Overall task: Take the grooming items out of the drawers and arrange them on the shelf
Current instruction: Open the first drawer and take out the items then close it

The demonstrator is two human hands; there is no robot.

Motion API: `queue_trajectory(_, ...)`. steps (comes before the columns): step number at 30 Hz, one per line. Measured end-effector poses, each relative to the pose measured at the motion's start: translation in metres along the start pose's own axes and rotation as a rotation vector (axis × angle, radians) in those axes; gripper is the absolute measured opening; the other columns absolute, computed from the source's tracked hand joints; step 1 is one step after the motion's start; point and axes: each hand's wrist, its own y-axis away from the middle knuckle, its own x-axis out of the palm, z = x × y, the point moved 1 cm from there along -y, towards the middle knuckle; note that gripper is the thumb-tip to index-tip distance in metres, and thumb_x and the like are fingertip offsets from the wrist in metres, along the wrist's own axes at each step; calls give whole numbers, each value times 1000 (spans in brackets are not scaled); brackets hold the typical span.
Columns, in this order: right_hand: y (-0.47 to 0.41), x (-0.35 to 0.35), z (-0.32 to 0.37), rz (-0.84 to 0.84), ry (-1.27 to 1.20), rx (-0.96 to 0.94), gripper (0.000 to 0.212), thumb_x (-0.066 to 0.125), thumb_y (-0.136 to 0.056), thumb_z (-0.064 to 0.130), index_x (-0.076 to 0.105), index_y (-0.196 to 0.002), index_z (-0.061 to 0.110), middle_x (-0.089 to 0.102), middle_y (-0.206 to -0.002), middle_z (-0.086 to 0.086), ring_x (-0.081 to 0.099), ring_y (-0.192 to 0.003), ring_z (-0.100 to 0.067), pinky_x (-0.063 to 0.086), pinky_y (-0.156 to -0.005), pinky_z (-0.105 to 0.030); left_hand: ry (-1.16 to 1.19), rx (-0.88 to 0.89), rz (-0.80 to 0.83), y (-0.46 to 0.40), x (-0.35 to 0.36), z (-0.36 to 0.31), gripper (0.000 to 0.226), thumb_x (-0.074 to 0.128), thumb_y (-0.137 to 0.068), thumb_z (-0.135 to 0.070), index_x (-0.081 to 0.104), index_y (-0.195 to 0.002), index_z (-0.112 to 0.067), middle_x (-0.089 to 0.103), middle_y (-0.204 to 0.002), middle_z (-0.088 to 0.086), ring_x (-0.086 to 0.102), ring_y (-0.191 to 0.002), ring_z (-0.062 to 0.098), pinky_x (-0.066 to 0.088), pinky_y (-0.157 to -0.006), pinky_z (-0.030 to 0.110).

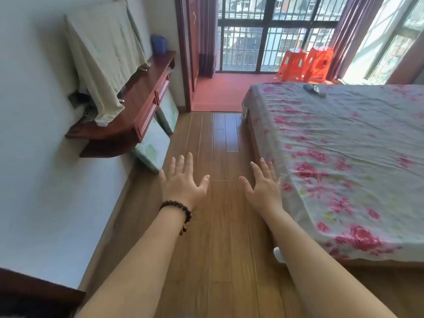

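Observation:
Both my arms stretch forward over the wooden floor. My left hand (183, 177), with a dark bead bracelet at the wrist, has its fingers spread and holds nothing. My right hand (262, 182) is also spread and empty, close to the bed's edge. A reddish wooden wall-mounted shelf (128, 115) with shut drawers (152, 104) in its front hangs on the left wall, well ahead of my left hand. A pale cloth (101, 56) drapes over something standing on it. A blue container (158, 44) stands at its far end. No grooming items are visible.
A bed with a floral sheet (339, 157) fills the right side; a dark object (314, 90) lies on it. Framed panels (153, 143) lean against the wall under the shelf. Two orange stools (305, 64) stand by the barred window. Dark furniture (29, 294) sits at bottom left.

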Motion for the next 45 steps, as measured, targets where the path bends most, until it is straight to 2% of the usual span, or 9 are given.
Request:
queue_trajectory(7, -26, 24, -32, 70, 42, 60, 60, 41, -95, 51, 27, -148, 26, 7, -161, 2, -6, -148, -16, -2, -118, -51, -58, -18, 75, -23, 43, -11, 77, 30, -90, -61, 1, -152, -25, 8, -161, 1, -2, -148, 18, 0, -118, 52)
queue_trajectory(14, -116, 58, -55, 129, 76, 73, 61, 41, -95, 50, 25, -149, 26, 5, -161, 1, -6, -148, -17, 0, -119, -52, -43, -78, 153, -108, 94, -16, 77, 32, -90, -60, 2, -152, -25, 7, -161, 1, -3, -148, 19, -1, -118, 52)
queue_trajectory(22, -299, 91, -47, 193, 118, 58, 61, 42, -96, 48, 25, -149, 26, 5, -161, 1, -6, -148, -17, 1, -119, -52, -37, -140, 185, -289, 119, -14, 77, 33, -91, -59, 0, -152, -25, 5, -161, 2, -3, -148, 20, 1, -118, 51)
queue_trajectory(32, -506, 107, -26, 207, 69, -11, 60, 45, -96, 44, 25, -149, 26, 5, -161, 2, -5, -148, -17, 0, -119, -51, -38, -216, 111, -480, 126, -16, 77, 35, -91, -58, 3, -152, -24, 8, -161, 4, 0, -148, 23, 3, -117, 51)
queue_trajectory(38, -640, 131, -21, 238, 47, -109, 59, 47, -95, 43, 27, -148, 26, 7, -161, 2, -4, -148, -17, 1, -119, -51, -45, -352, 69, -581, 149, -12, 77, 36, -91, -58, 3, -152, -24, 9, -161, 4, 2, -148, 24, 5, -117, 53)
queue_trajectory(45, -797, 162, -2, 424, 51, -331, 58, 49, -95, 41, 29, -147, 28, 7, -161, 3, -5, -148, -15, 1, -119, -50, -12, -624, -16, -698, 158, -21, 75, 37, -91, -57, 6, -151, -23, 12, -160, 6, 5, -148, 25, 10, -118, 54)
